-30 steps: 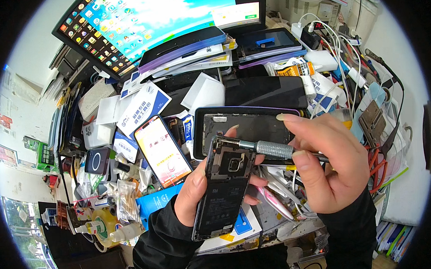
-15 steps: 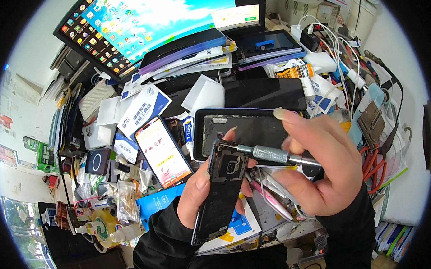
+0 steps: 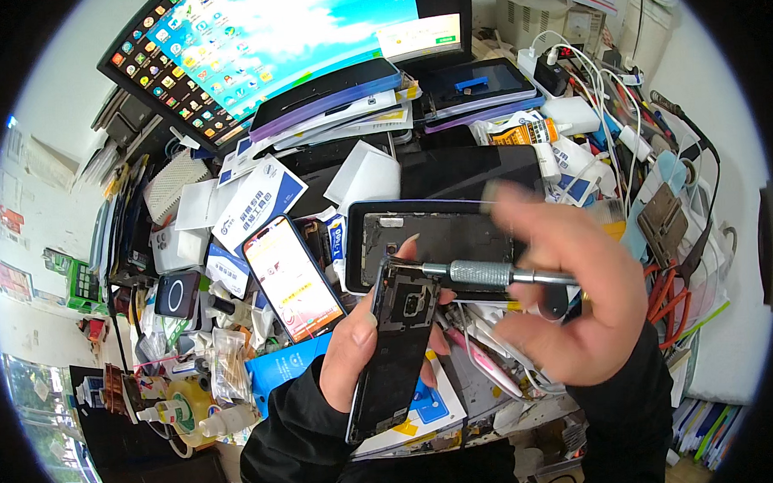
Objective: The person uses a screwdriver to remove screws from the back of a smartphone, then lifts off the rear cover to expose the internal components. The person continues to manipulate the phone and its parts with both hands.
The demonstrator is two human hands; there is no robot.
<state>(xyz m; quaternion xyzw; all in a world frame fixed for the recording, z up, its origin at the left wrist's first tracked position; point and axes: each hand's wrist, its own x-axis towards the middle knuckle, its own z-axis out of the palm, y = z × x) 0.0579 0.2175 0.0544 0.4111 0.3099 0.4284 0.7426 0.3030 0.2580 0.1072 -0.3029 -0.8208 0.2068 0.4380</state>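
Both hands grip: left fingers [image 3: 368, 323] wrap phone [image 3: 396, 352], right fingers [image 3: 534, 317] pinch screwdriver [image 3: 481, 274].

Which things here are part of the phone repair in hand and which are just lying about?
In use:
left hand holding the opened dark phone
right hand gripping the metal screwdriver, tip at the phone's top edge

Lying about:
lit phone
phone frame
monitor
glue bottle
white cables

Black phone [image 3: 396, 352], silver screwdriver [image 3: 490, 274]
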